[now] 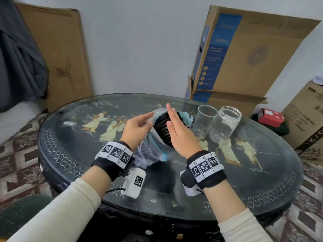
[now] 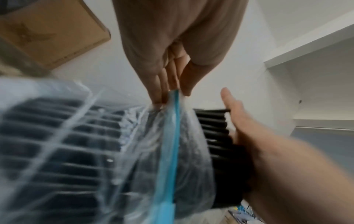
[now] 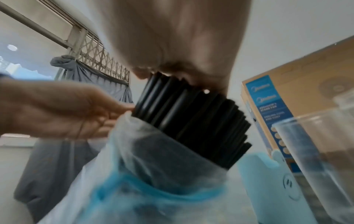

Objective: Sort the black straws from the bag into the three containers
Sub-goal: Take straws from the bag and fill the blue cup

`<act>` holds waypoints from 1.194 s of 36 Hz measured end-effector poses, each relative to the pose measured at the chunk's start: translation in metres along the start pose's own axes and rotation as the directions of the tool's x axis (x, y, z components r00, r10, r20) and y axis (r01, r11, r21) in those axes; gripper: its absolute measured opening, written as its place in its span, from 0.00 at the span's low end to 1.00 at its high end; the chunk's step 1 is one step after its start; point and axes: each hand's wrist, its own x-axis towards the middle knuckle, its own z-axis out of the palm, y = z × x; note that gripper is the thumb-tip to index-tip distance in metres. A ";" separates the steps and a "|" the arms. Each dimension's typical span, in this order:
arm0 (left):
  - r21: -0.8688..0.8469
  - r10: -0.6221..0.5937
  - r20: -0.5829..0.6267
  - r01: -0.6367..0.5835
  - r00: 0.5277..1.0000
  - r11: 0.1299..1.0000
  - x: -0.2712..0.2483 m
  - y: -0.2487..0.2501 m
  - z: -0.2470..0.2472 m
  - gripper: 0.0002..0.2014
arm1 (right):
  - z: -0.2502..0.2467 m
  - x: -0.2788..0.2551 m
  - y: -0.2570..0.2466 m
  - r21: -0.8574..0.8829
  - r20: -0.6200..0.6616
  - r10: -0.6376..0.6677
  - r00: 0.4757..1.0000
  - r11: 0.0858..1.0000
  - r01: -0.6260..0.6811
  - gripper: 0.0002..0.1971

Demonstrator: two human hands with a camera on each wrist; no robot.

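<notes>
Meanwhile, left hand (image 1: 138, 125) pinches the bag (image 1: 150, 151) mouth while right hand (image 1: 178, 131), fingers straight, presses the black straws (image 1: 163, 124); unloading begins, clear containers (image 1: 225, 124) at three o'clock awaiting a grasped bundle.

Place: a lived-in room of a home, partly used for storage.
Table: a round dark table (image 1: 70, 154) under a glass top, inlaid with pale robed figures and a lattice border, a decorative household piece.
Floor: a patterned carpet (image 1: 15, 149) in brown and cream.
Boxes: a stand-fan carton (image 1: 244, 55) leans on the white wall; a flat cardboard box (image 1: 57, 55) stands in the left corner; more cartons (image 1: 307, 119) are stacked at right.
Cloth: dark grey fabric (image 1: 19, 63) hangs at left.
Window: a folding metal grille (image 3: 99, 56) with a knotted grey curtain (image 3: 80, 71).
</notes>
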 end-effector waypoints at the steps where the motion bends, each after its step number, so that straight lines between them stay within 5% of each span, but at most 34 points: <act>1: 0.017 0.002 0.003 -0.002 1.000 1.000 0.002 0.004 -0.002 0.17 | 0.003 0.000 0.001 0.115 0.021 -0.020 1.000 0.993 0.017 0.26; 6: 0.140 0.032 -0.050 -0.025 0.998 0.990 0.016 0.013 -0.015 0.18 | 0.029 0.011 0.010 0.320 0.008 -0.080 0.997 0.945 0.073 0.26; 13: 0.352 0.056 -0.150 0.000 0.987 0.936 0.039 0.003 -0.023 0.17 | 0.059 0.044 0.005 0.302 0.115 0.002 0.993 0.953 -0.037 0.29; 25: 0.518 0.033 -0.020 -0.018 0.999 0.855 0.062 -0.025 -0.016 0.20 | 0.069 0.056 0.028 0.371 0.196 0.085 0.977 0.916 -0.154 0.32; 28: 0.584 0.039 0.026 -0.047 0.999 0.810 0.065 -0.033 -0.011 0.20 | 0.063 0.056 0.038 0.432 0.068 0.174 0.982 0.883 -0.186 0.33; 31: 0.598 -0.036 0.110 -0.037 0.993 0.800 0.069 -0.044 -0.010 0.23 | 0.054 0.059 0.055 0.413 -0.199 0.360 0.912 0.874 -0.255 0.30; 35: 0.587 -0.126 0.179 -0.003 0.976 0.810 0.071 -0.057 -0.009 0.25 | 0.047 0.063 0.081 0.439 -0.454 0.526 0.719 0.835 -0.333 0.23; 39: 0.588 -0.113 0.178 -0.014 0.977 0.808 0.070 -0.065 -0.003 0.25 | 0.047 0.065 0.099 0.472 -0.451 0.632 0.630 0.768 -0.432 0.34; 43: 0.559 -0.121 0.180 0.000 0.976 0.829 0.074 -0.072 0.000 0.24 | 0.050 0.075 0.113 0.515 -0.357 0.697 0.622 0.703 -0.492 0.48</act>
